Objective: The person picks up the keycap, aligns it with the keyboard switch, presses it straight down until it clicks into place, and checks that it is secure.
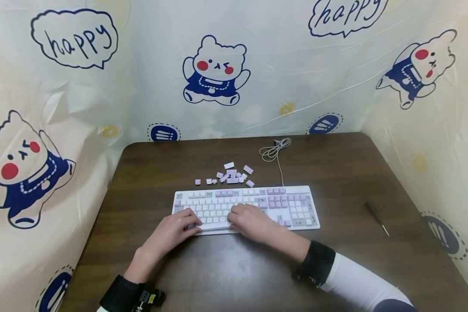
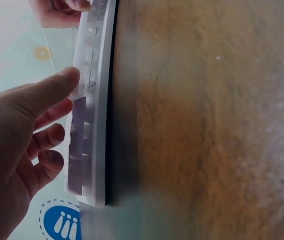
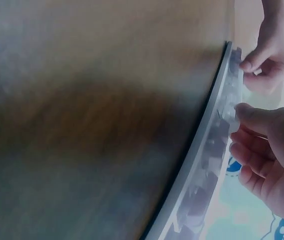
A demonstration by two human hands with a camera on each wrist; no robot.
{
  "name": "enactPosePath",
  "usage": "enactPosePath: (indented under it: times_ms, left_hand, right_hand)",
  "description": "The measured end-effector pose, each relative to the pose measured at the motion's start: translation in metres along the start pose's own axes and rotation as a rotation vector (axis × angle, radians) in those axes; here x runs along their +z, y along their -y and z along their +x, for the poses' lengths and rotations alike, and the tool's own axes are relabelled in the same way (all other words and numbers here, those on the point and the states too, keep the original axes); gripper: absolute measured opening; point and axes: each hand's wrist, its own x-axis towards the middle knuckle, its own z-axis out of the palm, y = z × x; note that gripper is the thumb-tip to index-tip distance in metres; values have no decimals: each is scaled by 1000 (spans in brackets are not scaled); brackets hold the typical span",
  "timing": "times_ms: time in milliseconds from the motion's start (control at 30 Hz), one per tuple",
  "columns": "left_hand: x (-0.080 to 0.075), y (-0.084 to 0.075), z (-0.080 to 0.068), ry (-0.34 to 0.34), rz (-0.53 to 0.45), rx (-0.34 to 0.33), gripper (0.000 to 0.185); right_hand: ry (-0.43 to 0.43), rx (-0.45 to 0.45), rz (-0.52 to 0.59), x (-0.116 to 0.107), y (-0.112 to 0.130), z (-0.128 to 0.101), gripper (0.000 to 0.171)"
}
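A white keyboard (image 1: 274, 213) with white, lilac and grey keys lies on the brown table. My left hand (image 1: 173, 227) rests at its lower left, thumb by the front row and the other fingers over the keys. Toward the middle, my right hand (image 1: 253, 222) touches the keys with bent fingers. A long white space bar (image 1: 214, 226) shows between the two hands. In the left wrist view the thumb (image 2: 70, 77) reaches the key edge, the other fingers loosely bent. In the right wrist view the thumb (image 3: 244, 111) meets a pale key; the exact contact is blurred.
Several loose lilac and white keycaps (image 1: 232, 180) are scattered behind the keyboard. A coiled cable (image 1: 274, 151) runs from its back edge. Off to the right lies a dark-handled screwdriver (image 1: 373, 212). Printed sheeting (image 1: 152, 78) surrounds the table (image 1: 226, 277) at back and sides.
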Motion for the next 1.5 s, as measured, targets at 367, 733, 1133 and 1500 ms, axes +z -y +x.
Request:
enactPosePath:
  times_ms: [367, 733, 1133, 1500]
  left_hand:
    - [-1, 6, 5, 3, -54, -11, 11]
    - [4, 4, 4, -55, -32, 21, 12]
    - [5, 1, 5, -67, 41, 56, 15]
    - [2, -3, 3, -22, 9, 75, 14]
  right_hand:
    - [8, 38, 149, -8, -9, 3, 7]
    - [12, 54, 164, -7, -10, 2, 8]
    - [18, 49, 93, -5, -3, 2, 16]
    - [105, 133, 106, -3, 13, 10, 10]
